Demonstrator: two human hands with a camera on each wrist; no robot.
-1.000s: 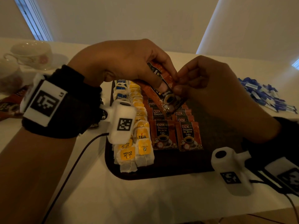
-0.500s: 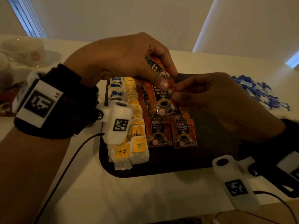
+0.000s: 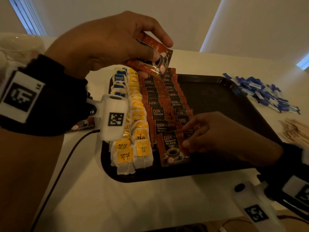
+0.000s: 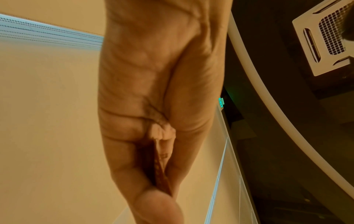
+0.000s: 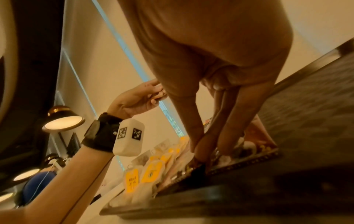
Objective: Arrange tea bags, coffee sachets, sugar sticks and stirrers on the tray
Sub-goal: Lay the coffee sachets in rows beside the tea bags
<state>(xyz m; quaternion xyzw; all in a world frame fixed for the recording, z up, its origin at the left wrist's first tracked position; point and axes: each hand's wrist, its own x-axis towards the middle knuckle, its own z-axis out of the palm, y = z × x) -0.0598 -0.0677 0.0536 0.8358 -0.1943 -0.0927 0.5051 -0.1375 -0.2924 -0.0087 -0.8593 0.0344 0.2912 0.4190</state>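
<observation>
On the tray (image 3: 217, 171), the tea bags (image 3: 133, 131) and two coffee rows sit at its left side. The right hand (image 3: 222, 136) pinches a coffee sachet (image 3: 172, 148) at the near edge; the left hand (image 3: 107, 46) holds spare sachets (image 3: 155, 61) above. The sugar sticks (image 3: 264, 94) and stirrers (image 3: 296, 131) wait on the table beyond the tray's right edge.

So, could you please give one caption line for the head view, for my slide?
Right hand lays a coffee sachet on the tray beside the tea bags; left hand holds spare sachets.

dark brown tray (image 3: 217, 91); red-brown coffee sachets (image 3: 158, 113); yellow-tagged white tea bags (image 3: 142, 148); blue-white sugar sticks (image 3: 264, 94).
</observation>
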